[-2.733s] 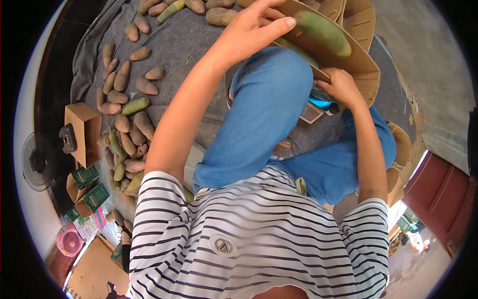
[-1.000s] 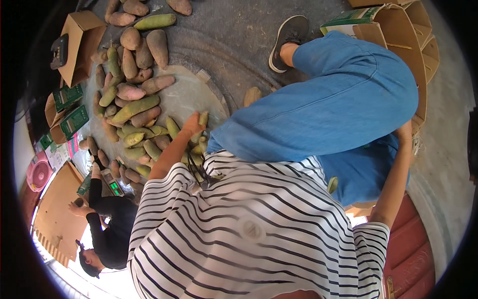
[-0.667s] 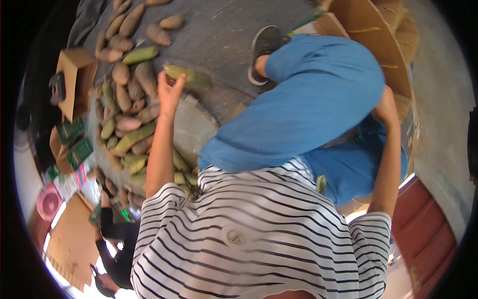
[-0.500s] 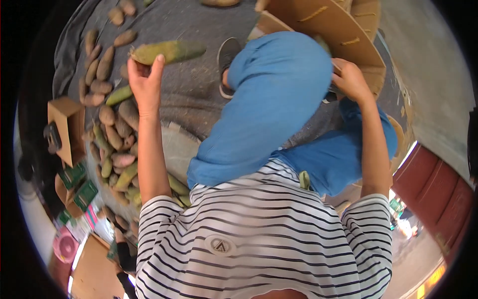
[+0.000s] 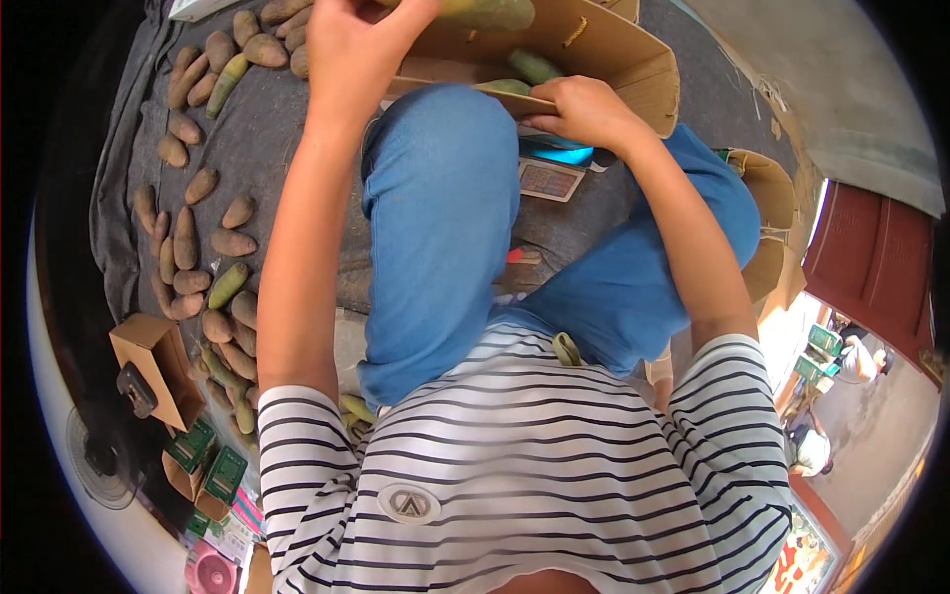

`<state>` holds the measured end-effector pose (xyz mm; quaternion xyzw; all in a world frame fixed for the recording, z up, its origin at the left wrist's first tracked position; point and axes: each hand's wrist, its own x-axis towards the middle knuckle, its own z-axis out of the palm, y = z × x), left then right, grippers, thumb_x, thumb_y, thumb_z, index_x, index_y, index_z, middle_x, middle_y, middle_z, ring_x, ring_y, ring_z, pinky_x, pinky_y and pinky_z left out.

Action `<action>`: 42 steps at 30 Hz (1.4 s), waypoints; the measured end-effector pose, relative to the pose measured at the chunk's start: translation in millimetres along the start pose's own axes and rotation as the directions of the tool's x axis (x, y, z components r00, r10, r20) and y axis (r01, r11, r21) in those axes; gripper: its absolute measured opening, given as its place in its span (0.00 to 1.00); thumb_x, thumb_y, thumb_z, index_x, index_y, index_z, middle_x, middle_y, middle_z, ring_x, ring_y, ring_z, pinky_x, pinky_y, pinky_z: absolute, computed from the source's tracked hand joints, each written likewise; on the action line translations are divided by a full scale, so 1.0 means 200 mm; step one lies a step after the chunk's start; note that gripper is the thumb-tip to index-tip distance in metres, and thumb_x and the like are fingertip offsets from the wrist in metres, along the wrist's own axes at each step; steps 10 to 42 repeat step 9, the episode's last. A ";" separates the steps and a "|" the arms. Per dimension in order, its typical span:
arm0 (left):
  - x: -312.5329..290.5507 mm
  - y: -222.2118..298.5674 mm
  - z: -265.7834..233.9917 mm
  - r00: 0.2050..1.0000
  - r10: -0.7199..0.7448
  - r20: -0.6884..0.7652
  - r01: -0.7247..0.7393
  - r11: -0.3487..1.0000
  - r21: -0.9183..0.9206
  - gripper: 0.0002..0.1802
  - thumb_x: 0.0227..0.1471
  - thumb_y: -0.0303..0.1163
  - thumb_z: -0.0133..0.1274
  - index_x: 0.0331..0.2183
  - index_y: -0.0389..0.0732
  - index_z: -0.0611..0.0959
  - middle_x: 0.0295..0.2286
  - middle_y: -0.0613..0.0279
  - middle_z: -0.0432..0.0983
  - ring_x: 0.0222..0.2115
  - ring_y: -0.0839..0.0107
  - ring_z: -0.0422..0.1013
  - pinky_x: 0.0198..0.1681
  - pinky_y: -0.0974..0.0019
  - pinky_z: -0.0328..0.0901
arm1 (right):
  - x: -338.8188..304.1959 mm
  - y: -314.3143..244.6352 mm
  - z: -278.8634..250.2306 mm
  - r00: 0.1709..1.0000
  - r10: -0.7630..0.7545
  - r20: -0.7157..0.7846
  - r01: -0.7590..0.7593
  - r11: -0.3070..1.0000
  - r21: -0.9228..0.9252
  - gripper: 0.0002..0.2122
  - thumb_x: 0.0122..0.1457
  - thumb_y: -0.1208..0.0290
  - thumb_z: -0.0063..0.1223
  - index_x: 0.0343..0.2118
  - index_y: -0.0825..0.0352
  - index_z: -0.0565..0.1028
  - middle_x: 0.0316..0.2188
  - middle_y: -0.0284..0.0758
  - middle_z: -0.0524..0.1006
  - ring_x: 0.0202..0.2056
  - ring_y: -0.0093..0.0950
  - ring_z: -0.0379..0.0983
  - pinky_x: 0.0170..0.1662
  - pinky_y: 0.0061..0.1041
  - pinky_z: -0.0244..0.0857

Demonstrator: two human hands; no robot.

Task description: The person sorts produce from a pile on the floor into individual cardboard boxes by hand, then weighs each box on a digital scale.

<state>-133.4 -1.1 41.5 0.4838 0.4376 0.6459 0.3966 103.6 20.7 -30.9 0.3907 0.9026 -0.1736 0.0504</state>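
Note:
My left hand (image 5: 364,45) is at the top edge, its fingers closed round a long green-yellow cucumber (image 5: 490,12), partly cut off by the frame. The cucumber is over the open cardboard box (image 5: 628,64) in front of my knees. On the right, my right hand (image 5: 589,111) grips the near wall of that box with bent fingers. Inside lie a dark green cucumber (image 5: 534,67) and a paler one (image 5: 505,87); the rest of the inside is hidden.
Brown, potato-like produce (image 5: 185,238) lies in groups on the dark cloth (image 5: 287,178) at left. A flat gridded device (image 5: 550,181) and a blue package (image 5: 559,150) lie between my knees. A small carton (image 5: 153,361) stands at left; several people are far right.
My left hand has carried the cucumber from the left over to the box. My right hand stays on the box wall, and the view has shifted.

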 end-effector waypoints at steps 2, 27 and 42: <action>0.03 -0.04 0.06 0.997 -0.052 0.060 0.052 0.999 0.001 0.18 0.45 0.24 0.57 0.39 0.35 0.71 0.35 0.60 0.72 0.35 0.74 0.69 0.40 0.71 0.65 | -0.01 0.01 0.00 1.000 0.026 0.011 -0.026 1.000 -0.001 0.14 0.51 0.58 0.53 0.35 0.63 0.76 0.29 0.41 0.77 0.35 0.41 0.73 0.38 0.38 0.66; 0.02 -0.27 0.02 0.963 0.039 0.268 -0.217 0.705 0.676 0.17 0.46 0.35 0.54 0.37 0.37 0.72 0.36 0.50 0.74 0.38 0.56 0.71 0.44 0.58 0.64 | -0.01 -0.01 -0.01 1.000 0.019 0.011 -0.020 0.999 0.037 0.15 0.51 0.58 0.54 0.36 0.63 0.77 0.28 0.42 0.77 0.35 0.40 0.73 0.38 0.37 0.66; 0.02 -0.27 0.02 0.963 0.039 0.268 -0.217 0.705 0.676 0.17 0.46 0.35 0.54 0.37 0.37 0.72 0.36 0.50 0.74 0.38 0.56 0.71 0.44 0.58 0.64 | -0.01 -0.01 -0.01 1.000 0.019 0.011 -0.020 0.999 0.037 0.15 0.51 0.58 0.54 0.36 0.63 0.77 0.28 0.42 0.77 0.35 0.40 0.73 0.38 0.37 0.66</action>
